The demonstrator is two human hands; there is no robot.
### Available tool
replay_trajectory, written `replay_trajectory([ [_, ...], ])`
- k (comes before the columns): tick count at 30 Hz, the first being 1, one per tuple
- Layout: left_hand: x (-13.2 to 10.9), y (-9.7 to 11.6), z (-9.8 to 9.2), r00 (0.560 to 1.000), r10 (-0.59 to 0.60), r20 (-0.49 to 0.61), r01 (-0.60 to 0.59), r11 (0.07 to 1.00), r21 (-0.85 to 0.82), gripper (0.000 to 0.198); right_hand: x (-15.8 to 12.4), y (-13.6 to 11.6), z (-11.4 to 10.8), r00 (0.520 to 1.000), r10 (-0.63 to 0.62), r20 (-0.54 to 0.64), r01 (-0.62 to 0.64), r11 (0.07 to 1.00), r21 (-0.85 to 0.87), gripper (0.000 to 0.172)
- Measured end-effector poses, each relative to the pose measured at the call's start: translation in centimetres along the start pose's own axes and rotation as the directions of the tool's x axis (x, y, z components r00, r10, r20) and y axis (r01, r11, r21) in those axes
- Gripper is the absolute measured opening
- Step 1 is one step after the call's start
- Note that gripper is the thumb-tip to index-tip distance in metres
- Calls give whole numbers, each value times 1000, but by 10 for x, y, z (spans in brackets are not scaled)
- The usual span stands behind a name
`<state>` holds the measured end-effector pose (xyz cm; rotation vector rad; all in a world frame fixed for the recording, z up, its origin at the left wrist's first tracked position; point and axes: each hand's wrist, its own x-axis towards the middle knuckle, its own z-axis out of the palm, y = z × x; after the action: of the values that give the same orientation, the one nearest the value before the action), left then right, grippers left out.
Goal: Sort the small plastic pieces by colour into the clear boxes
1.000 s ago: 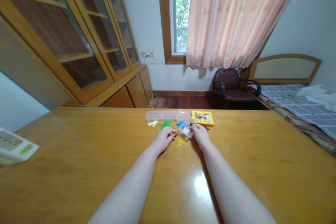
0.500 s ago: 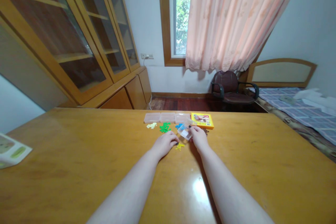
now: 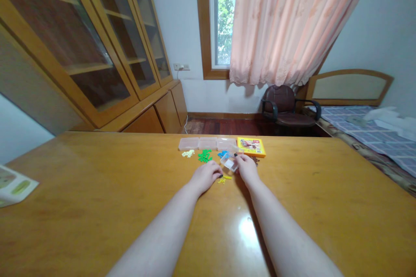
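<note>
Brown pieces toward counter's far edge: partly hidden by right hand. Left hand contact with yellow pieces: too small to tell. White item at counter's left: cut off by frame.

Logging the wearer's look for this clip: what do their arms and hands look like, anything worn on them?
The left hand and right hand are both without gloves, and a dark nail shows on each. No sleeve, watch or bracelet shows on either forearm as far as the picture reaches. Whether there are thin rings is too small to tell.
</note>
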<state>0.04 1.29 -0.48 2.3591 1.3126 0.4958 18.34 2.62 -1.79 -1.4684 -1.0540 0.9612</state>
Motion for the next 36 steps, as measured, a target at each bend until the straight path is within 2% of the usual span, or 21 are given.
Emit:
replay_trajectory([
  [10, 1, 1, -2, 999, -37, 4, 37, 999, 22, 14, -1, -1, 0, 1000, 21, -4, -21, 1000, -11, 21],
  [16, 4, 1, -3, 998, -66, -24, 64, 997, -46, 13, 0, -2, -1, 1000, 20, -8, -20, 999, -33, 21],
  [18, 4, 0, -4, 996, -55, -70, 48, 994, -94, 12, 0, -1, -1, 1000, 18, -7, -19, 998, -63, 22],
  [21, 3, 0, -6, 976, -20, -216, -15, 987, -162, 12, 0, 1, 0, 1000, -14, 2, 14, 993, -120, 21],
  [23, 2, 1, -7, 951, -6, -309, -55, 981, -187, 13, -1, 2, 1, 998, -50, 38, 55, 988, -142, 21],
  [25, 2, 0, -7, 936, -4, -352, -72, 977, -201, 13, -3, 2, 2, 992, -81, 92, 93, 985, -143, 22],
  [28, 2, -2, -5, 940, -5, -340, -71, 975, -212, 13, -4, 0, 3, 989, -84, 122, 100, 987, -129, 23],
  [32, 3, -5, -4, 959, -30, -283, -26, 981, -190, 13, -2, -2, 0, 999, -27, 34, 31, 994, -102, 23],
  [36, 1, -4, -7, 992, 10, -124, -25, 992, -123, 12, -1, -5, -2, 1000, 23, -15, -24, 999, -35, 23],
])
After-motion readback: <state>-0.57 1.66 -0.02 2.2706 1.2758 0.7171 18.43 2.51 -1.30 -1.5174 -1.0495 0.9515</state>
